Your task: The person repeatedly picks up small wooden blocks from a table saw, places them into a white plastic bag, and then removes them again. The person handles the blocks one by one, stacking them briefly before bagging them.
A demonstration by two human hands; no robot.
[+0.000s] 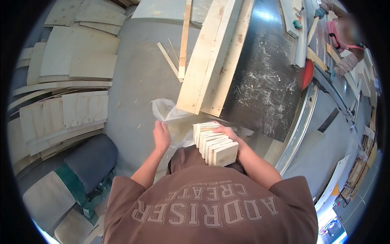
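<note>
My left hand (pixel 161 136) is closed at the edge of a translucent white plastic bag (pixel 165 110), its fingers gathered on the film. The bag sags open in front of my lap, partly hidden behind the wood. Against my lap, my right hand (pixel 228 133) wraps round the far side of a row of small wooden blocks (pixel 215 143). These pale, flat pieces stand face to face in one slightly uneven stack. Some of the right fingers are hidden behind it.
Long pale boards (pixel 207 61) lie ahead, beside a scuffed black surface (pixel 264 81). Plywood sheets (pixel 81 53) are stacked at the left, above a dark rolled bundle (pixel 91 158). Far right, a gloved co-worker (pixel 341 36) handles wood near a red disc-shaped part (pixel 307 74).
</note>
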